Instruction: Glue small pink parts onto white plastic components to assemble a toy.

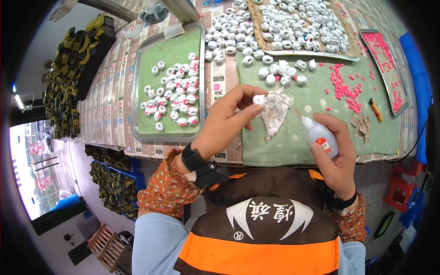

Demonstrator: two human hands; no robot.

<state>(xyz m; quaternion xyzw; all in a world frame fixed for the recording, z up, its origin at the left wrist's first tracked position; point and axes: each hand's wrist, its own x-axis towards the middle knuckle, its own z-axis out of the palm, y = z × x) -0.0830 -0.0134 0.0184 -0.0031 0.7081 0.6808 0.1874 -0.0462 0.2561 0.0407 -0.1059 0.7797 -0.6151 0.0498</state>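
Observation:
Between thumb and fingers, my left hand [236, 114] pinches a small white plastic piece [259, 99] with dark marks. My right hand [337, 153] is wrapped round a white squeeze bottle [320, 135] with a thin nozzle. The nozzle tip points up and left, apart from the white piece. Beneath and between the hands lies a crumpled, stained whitish cloth [275, 114] on the green table cover. Just beyond it sits a small group of similar white pieces [280, 69]. Loose pink pieces [346, 89] are scattered to the right.
At left, a metal tray [145, 130] holds white pieces, several with pink parts. A brown-lined tray [316, 54] heaped with white pieces stands at the back. Pink pieces fill a narrow tray [398, 87] at right. A yellow-black tube [376, 110] and a beige rag [360, 127] lie nearby.

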